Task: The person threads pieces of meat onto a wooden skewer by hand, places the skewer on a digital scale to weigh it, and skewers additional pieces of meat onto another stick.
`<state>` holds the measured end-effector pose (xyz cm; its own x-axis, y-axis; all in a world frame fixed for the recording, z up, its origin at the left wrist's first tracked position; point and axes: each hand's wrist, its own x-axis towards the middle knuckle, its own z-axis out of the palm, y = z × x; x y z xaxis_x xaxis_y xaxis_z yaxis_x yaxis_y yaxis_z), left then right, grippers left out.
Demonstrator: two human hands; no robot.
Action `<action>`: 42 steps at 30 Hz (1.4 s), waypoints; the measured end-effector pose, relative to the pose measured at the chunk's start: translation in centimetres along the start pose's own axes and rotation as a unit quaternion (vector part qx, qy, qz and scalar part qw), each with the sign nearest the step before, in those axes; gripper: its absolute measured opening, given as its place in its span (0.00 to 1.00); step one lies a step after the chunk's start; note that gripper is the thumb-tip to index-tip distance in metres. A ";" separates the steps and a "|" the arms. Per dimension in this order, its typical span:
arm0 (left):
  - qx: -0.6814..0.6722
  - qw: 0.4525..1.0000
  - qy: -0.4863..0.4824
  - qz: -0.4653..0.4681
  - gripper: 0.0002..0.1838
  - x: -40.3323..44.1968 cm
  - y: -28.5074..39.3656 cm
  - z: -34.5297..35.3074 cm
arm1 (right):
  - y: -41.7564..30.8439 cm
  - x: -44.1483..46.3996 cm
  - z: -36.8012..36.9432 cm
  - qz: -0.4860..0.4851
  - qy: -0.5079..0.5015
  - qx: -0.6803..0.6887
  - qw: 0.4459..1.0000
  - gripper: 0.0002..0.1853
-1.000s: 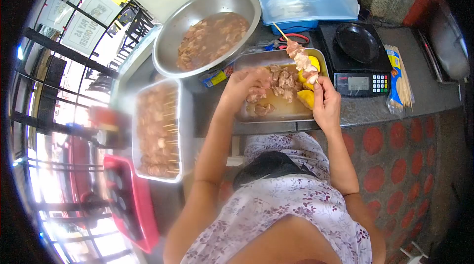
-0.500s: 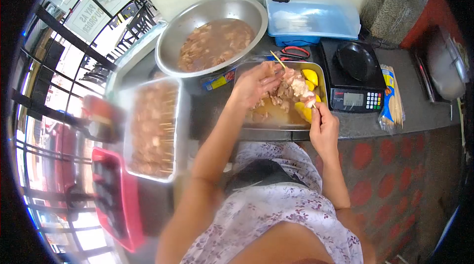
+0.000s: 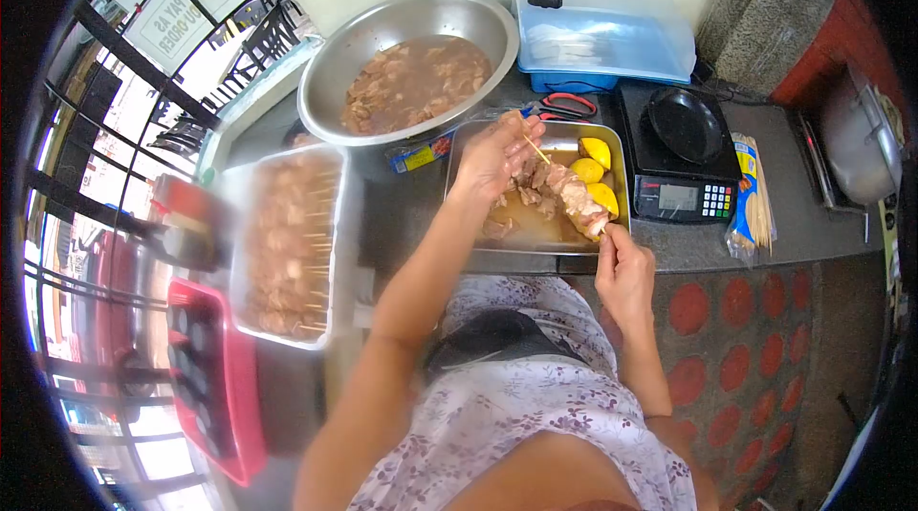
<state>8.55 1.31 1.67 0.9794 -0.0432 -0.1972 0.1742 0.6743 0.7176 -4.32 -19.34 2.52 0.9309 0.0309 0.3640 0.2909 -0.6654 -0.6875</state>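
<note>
1. Two bare hands work over a metal tray [image 3: 538, 248] on the dark worktop [image 3: 402, 224], with one meat skewer [image 3: 574, 197] between them.
2. The right hand [image 3: 626, 267] is just beside the tray's near right corner; its thumb and forefinger are pinched together on the skewer's lower end, below the lowest chunk.
3. The left hand [image 3: 497, 162] is above the tray's left part, its fingers curled near the stick's bare upper tip; whether they touch the tip or grip any meat, I cannot tell.
4. The skewer slants over the tray, upper tip leaning left, with meat threaded along its lower stretch.
5. Loose meat [image 3: 535, 194] lies in shallow liquid in the tray, beneath and beside the left hand; three yellow pieces [image 3: 587, 171] sit along the right side.
6. Behind and left of the tray stands a large steel bowl [image 3: 330, 90] of meat chunks in brown liquid.
7. Further left, a white tray [image 3: 337, 253] holds many filled skewers, blurred, their sticks pointing right.
8. Right of the metal tray are a scale [image 3: 679, 197] bearing a black dish [image 3: 687, 124], then a packet of sticks [image 3: 755, 195].
9. A blue container [image 3: 602, 62] stands behind, near the wall.
</note>
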 end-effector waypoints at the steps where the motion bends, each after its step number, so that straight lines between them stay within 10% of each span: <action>1: -0.005 1.000 0.011 -0.002 0.12 -0.1 0.1 0.2 | 0.0 0.0 0.1 0.002 0.004 0.000 1.000 0.05; 42: 0.011 0.990 0.053 0.129 0.14 -1.0 -0.7 2.4 | -1.2 -0.4 2.0 0.024 -0.004 0.038 0.999 0.07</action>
<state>7.74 -0.92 2.97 0.9757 0.2065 -0.0733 -0.0772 0.6373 0.7668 -4.58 -17.08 1.96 0.9456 0.0061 0.3252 0.2619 -0.6071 -0.7502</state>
